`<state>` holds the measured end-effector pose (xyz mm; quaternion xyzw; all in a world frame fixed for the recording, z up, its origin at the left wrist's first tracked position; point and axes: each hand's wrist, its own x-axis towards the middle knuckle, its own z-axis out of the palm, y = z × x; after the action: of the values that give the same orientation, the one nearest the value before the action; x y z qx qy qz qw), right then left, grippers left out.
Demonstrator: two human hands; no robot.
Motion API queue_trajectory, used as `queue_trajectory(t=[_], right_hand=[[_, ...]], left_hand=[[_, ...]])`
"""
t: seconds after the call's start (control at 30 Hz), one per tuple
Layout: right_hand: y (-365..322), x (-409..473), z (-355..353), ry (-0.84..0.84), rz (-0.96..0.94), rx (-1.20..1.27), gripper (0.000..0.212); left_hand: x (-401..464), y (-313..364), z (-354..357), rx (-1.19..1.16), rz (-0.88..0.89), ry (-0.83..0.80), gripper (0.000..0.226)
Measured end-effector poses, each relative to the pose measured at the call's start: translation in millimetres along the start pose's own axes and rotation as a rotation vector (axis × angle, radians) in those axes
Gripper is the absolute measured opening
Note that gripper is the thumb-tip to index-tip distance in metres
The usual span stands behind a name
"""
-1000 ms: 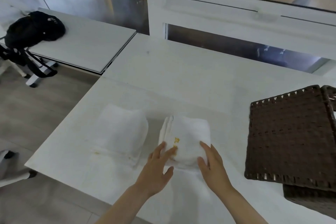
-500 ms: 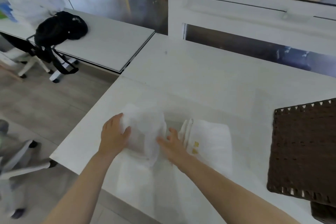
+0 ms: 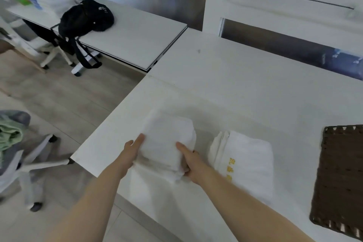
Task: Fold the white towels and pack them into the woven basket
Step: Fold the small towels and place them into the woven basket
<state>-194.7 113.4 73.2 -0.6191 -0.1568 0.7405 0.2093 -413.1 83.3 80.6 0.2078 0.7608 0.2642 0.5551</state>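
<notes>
Two folded white towels lie side by side near the front of the white table (image 3: 245, 84). The left folded towel (image 3: 167, 139) is held from both sides: my left hand (image 3: 131, 153) presses flat against its left edge, and my right hand (image 3: 189, 161) grips its right front corner with the fingers tucked under. The right folded towel (image 3: 245, 159), with yellow lettering on it, rests untouched beside my right forearm. The dark brown woven basket (image 3: 341, 179) stands at the right edge of the view, partly cut off.
The table's left edge runs close to my left hand. A second white table (image 3: 133, 33) with a black backpack (image 3: 86, 17) stands at the back left. An office chair (image 3: 23, 153) with green cloth is on the floor at left. A window wall lies behind.
Both hands left the lettered towel and moved left onto the other folded towel, then closed in on its two sides. The view swung left, so the basket slid toward the right edge.
</notes>
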Motion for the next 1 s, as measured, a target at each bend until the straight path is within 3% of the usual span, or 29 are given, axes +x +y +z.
queue_trajectory(t=[0.17, 0.33, 0.47, 0.6, 0.67, 0.8, 1.0], right_hand=[[-2.8, -5.8, -4.5, -0.074, 0.111, -0.044, 0.029], [-6.8, -11.9, -7.6, -0.112, 0.141, -0.027, 0.026], [1.4, -2.4, -7.9, -0.134, 0.065, 0.045, 0.046], [10.7, 8.7, -9.5, -0.060, 0.019, -0.028, 0.100], [18.1, 19.0, -14.7, -0.038, 0.000, -0.071, 0.112], [20.2, 15.4, -17.8, -0.083, -0.047, -0.080, 0.116], [-9.3, -42.3, -24.4, -0.162, -0.145, -0.103, 0.111]], left_hand=[[-1.7, 2.1, 2.0, -0.067, 0.017, -0.021, 0.089], [-1.7, 0.7, -4.7, -0.109, -0.004, -0.084, 0.058], [-8.2, -12.2, -12.6, -0.098, -0.055, -0.191, 0.075], [-20.2, -29.4, -10.4, -0.129, -0.069, -0.219, 0.091], [-27.7, -34.6, -6.9, -0.151, -0.049, -0.213, 0.088], [-40.6, -39.5, -9.0, -0.199, -0.032, -0.192, 0.094], [-81.6, -21.8, -7.0, -0.251, 0.083, -0.354, 0.058]])
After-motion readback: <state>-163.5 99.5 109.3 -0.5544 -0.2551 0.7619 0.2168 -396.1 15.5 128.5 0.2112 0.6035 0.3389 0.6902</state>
